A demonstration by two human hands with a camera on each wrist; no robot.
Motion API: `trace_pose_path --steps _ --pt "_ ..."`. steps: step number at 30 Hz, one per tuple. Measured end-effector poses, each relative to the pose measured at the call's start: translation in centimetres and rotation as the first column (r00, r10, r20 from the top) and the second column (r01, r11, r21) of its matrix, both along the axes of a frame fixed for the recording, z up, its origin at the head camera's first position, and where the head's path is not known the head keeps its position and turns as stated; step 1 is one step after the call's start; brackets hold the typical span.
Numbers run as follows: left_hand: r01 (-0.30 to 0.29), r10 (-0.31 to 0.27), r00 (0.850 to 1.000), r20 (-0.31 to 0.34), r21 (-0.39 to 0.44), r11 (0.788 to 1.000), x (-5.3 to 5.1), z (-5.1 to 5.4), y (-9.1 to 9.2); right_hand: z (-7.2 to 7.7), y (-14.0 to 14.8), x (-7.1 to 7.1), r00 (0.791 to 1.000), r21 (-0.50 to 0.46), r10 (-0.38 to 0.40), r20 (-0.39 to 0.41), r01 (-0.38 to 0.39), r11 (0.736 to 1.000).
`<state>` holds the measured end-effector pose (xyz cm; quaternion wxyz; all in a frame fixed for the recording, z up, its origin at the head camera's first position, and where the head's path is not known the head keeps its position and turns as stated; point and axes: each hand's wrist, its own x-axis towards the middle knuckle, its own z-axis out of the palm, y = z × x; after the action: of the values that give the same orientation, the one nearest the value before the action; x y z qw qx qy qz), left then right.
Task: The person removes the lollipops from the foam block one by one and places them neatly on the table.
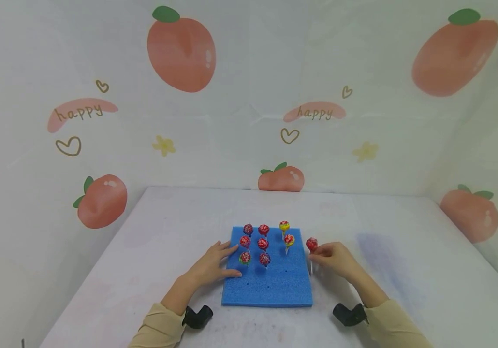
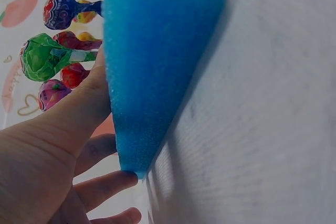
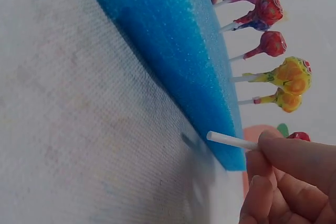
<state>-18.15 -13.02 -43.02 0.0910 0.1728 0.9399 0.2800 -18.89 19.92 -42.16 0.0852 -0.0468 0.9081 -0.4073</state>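
A blue foam block [image 1: 284, 292] lies on the table, with several wrapped lollipops standing upright in it on white sticks. My left hand [image 1: 207, 268] rests against the block's left edge, fingers spread and thumb on its top; in the left wrist view a green-wrapped lollipop [image 2: 43, 59] stands near the thumb. Just off the block's right side, my right hand [image 1: 339, 259] pinches a red lollipop [image 1: 312, 243] by its stick, head up. The stick's bare lower end [image 3: 226, 139] points down in the right wrist view, apart from the foam; its red head is mostly hidden behind the fingers.
Two yellow lollipops [image 1: 284, 225] form a column on the block's right part. Small holes [image 1: 268, 286] show in its front part. The white table [image 1: 179, 208] extends around the block, and a fruit-print cloth [image 1: 231, 135] hangs behind.
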Motion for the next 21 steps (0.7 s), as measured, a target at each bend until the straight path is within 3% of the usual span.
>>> trace_pose_path --steps 11,21 --pt "-0.005 0.005 1.000 0.004 -0.002 1.000 0.03 0.03 0.02 0.26 -0.16 -0.05 0.999 0.033 0.011 0.031 -0.012 0.999" --pt "-0.003 0.003 1.000 -0.003 -0.004 1.000 0.04 -0.08 -0.01 -0.55 -0.43 -0.56 0.996 0.071 -0.046 0.082 0.041 0.997"
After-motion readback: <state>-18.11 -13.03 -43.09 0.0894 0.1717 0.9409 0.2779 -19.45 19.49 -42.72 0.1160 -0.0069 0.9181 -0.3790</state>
